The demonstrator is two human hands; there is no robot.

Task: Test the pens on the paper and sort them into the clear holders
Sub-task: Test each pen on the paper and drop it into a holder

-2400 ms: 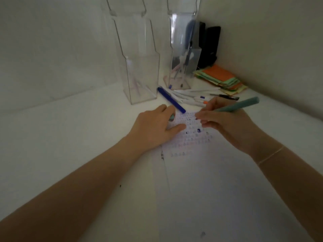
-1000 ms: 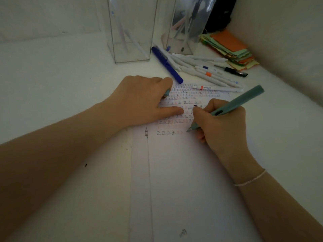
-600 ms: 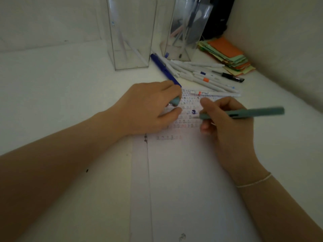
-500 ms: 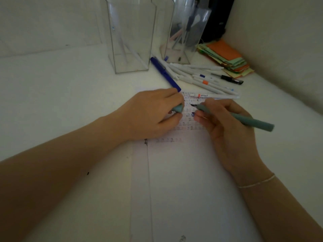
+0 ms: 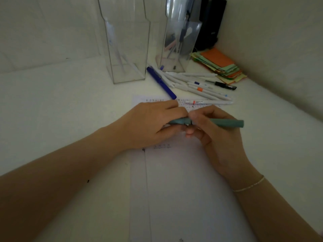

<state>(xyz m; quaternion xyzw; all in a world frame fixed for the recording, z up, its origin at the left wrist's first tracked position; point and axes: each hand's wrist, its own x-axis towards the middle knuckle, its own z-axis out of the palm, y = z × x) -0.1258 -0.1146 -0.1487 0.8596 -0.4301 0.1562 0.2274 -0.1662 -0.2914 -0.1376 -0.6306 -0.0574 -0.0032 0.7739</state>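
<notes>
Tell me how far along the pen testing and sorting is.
Partly done: both clear holders hold some pens, and test marks cover the paper. In hand: both hands grip the teal pen. Left: loose pens beside the holders.

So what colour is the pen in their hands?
The pen is muted teal green, seen best in the head view.

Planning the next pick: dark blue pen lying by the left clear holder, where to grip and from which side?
Take the dark blue pen at mid-barrel, from above, pinching across its width. It lies flat on the table, running diagonally from the left clear holder toward the paper. White pens crowd its right side, so the left side probably gives more finger room.
</notes>
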